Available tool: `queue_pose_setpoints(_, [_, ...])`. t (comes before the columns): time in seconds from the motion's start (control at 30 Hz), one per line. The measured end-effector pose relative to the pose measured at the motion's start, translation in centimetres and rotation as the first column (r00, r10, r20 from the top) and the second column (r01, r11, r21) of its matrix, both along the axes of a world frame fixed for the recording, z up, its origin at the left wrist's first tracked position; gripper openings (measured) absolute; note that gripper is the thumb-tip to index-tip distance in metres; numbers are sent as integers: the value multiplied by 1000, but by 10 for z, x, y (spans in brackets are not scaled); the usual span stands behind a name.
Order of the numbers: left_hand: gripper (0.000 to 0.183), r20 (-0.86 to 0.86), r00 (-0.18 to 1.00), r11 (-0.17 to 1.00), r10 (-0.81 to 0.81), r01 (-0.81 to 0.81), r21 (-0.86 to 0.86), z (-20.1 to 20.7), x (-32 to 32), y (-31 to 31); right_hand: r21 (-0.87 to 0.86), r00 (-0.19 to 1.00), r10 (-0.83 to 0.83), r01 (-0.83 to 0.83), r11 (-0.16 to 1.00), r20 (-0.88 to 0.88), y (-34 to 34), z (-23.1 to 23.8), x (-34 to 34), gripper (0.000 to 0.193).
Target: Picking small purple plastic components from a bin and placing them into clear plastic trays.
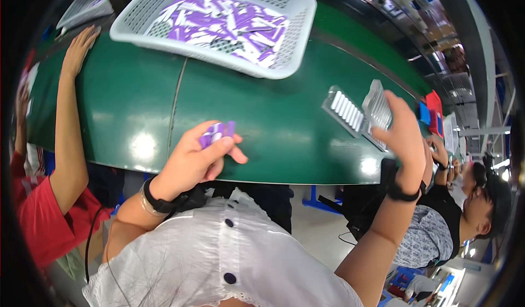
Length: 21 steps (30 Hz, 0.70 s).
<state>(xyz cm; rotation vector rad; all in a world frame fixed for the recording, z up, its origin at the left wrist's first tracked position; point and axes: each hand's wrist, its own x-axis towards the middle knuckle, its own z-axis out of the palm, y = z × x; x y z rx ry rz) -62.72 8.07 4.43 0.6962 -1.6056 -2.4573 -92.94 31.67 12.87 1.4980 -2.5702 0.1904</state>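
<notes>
My left hand [199, 156] is closed around several small purple-and-white plastic sticks [215, 135], held above the near edge of the green table. At the right, my right hand [402, 129] is at a clear ribbed plastic tray [377, 107] that stands tilted up. Its thumb and fingers are apart beside the tray's edge, and I cannot tell whether they touch it. Just left of that lies a second clear tray [330, 106] with a row of white pieces in it.
A white perforated basket [298, 47] at the far side holds many loose purple and white sticks. On the left a co-worker's arm [70, 121] rests on the green table [262, 121]. Another person [470, 208] sits close on the right. Red and blue containers [433, 113] stand beyond my right hand.
</notes>
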Motion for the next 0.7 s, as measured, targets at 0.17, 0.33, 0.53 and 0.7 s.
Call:
queue_pose_setpoints(0.17, [20, 28, 987, 988, -156, 156, 9, 5, -4, 8, -45, 990, 101, -97, 994, 100, -33, -46, 106, 70])
queue_pose_setpoints(0.33, [18, 55, 980, 981, -190, 191, -27, -1, -3, 17, -190, 974, 141, -107, 976, 177, -58, -91, 160, 64])
queue_pose_setpoints(0.53, [18, 94, 968, 951, -232, 246, -186, -10, 0, 20, -302, 952, 106, -14, 953, 289, -53, -87, 175, 41])
queue_pose_setpoints(0.7, [17, 25, 976, 952, -217, 218, -214, -17, 0, 28, -457, 825, 198, 80, 886, 529, -56, -86, 179, 29])
